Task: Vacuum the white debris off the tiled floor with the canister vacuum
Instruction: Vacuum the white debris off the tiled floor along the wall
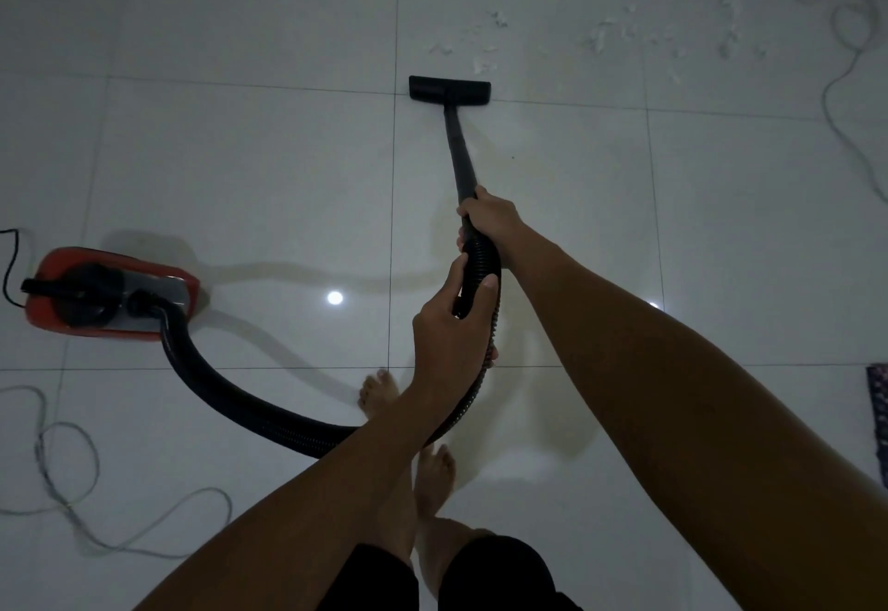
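Head view: your right hand point(485, 216) grips the stiff wand point(459, 154), left hand point(447, 317) holds the flexible hose point(202, 370); white debris point(485, 63), seemingly light, lies just beyond the nozzle point(449, 87).

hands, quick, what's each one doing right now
Left hand: gripping the ribbed black hose.
Right hand: gripping the black wand where it meets the hose.

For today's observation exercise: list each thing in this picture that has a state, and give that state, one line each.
floor nozzle: flat on the tiles, just short of the debris
white debris: scattered, not yet picked up
right hand: grips the wand
left hand: holds the ribbed hose
canister vacuum: upright, hose attached
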